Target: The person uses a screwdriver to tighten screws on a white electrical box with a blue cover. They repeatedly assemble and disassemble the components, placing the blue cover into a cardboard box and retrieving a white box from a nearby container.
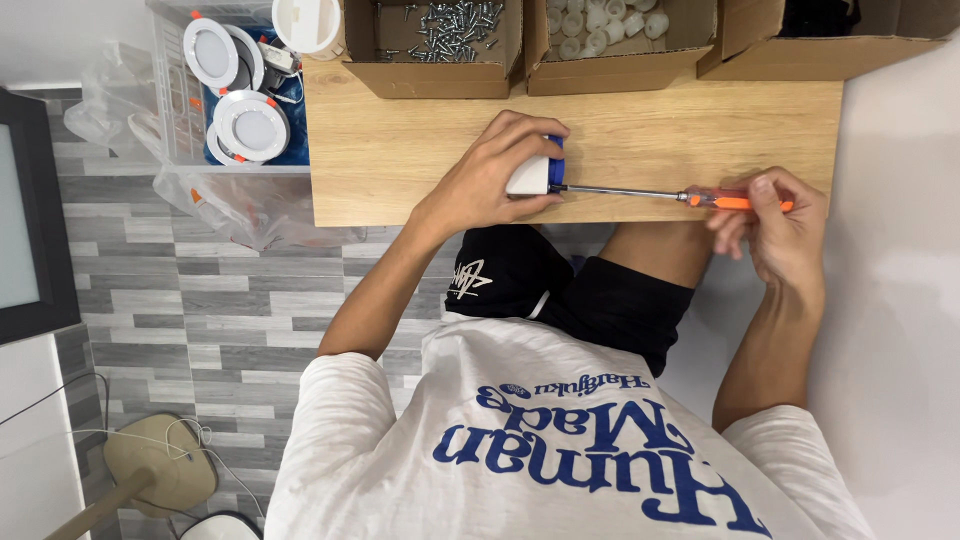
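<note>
My left hand [490, 175] grips a small white part with a blue end [538, 172] and presses it on the wooden table [400, 160] near its front edge. My right hand [775, 225] holds the orange handle of a screwdriver [735, 201]. Its metal shaft [620, 191] runs level to the left, and its tip meets the blue end of the white part.
Cardboard boxes line the table's back edge: one with screws [450, 30], one with white plastic pieces [600, 25]. A clear crate with round white downlights [235, 90] stands left of the table. A fan base [160, 465] sits on the tiled floor.
</note>
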